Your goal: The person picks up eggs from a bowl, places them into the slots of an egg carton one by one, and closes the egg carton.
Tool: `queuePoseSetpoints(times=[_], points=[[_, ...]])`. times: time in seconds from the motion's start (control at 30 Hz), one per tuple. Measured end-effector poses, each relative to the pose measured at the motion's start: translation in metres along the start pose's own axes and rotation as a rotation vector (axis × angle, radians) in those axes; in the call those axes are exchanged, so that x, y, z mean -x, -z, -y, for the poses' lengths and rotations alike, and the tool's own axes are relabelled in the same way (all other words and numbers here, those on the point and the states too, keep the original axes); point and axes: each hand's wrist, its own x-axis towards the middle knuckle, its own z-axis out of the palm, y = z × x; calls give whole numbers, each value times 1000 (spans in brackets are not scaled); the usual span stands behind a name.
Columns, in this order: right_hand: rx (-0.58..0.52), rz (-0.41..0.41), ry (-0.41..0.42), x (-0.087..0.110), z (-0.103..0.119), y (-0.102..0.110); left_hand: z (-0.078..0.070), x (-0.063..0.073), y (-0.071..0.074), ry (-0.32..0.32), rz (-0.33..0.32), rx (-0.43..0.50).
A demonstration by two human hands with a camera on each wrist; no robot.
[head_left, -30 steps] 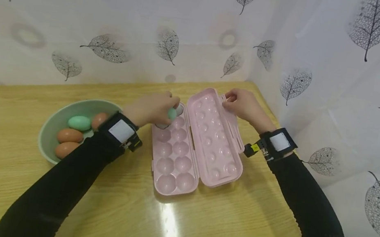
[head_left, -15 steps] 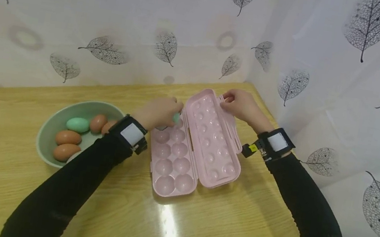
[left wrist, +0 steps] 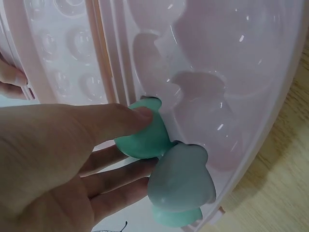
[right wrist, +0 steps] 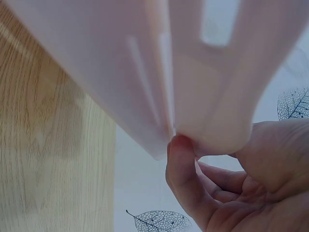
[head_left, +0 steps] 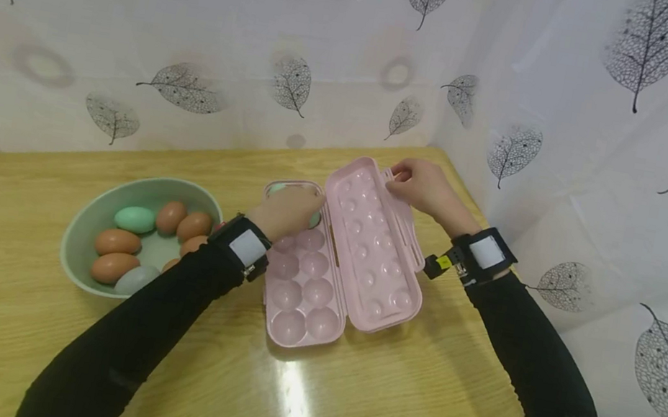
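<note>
My left hand (head_left: 289, 213) is at the far end of the pink egg box (head_left: 287, 336). In the left wrist view its thumb and fingers pinch a green egg (left wrist: 147, 133), which sits at a cup in the far row. Beside that egg rests a pale grey egg (left wrist: 181, 179), with another green egg (left wrist: 178, 216) partly hidden behind it. My right hand (head_left: 427, 188) grips the far corner of the flap (right wrist: 212, 96) along the raised lid (head_left: 371, 243), between thumb and forefinger. Several nearer cups of the box hold nothing.
A light green bowl (head_left: 79, 226) stands left of the box, with brown eggs (head_left: 117, 242), a green egg (head_left: 135, 219) and a pale grey egg (head_left: 137, 279). My left forearm crosses its right side. A leaf-patterned curtain (head_left: 239, 18) hangs behind the wooden table (head_left: 200, 391).
My left hand has shifted right and slightly nearer with the green egg, from above the cups down to the far row. More of the bowl shows. The right hand stays on the flap.
</note>
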Motion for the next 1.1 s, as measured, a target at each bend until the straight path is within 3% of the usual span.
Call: queuePoseSetpoints(times=[0.57, 0.8, 0.97, 1.1], points=[[-12, 6, -17, 2, 3, -4, 2, 3, -6, 56, 20, 44], [-13, 7, -19, 2, 3, -6, 10, 19, 1, 15, -88, 9], [-12, 8, -30, 2, 2, -5, 25, 37, 18, 44, -46, 197], [-7, -5, -28, 2, 5, -3, 44, 54, 33, 46, -49, 275]])
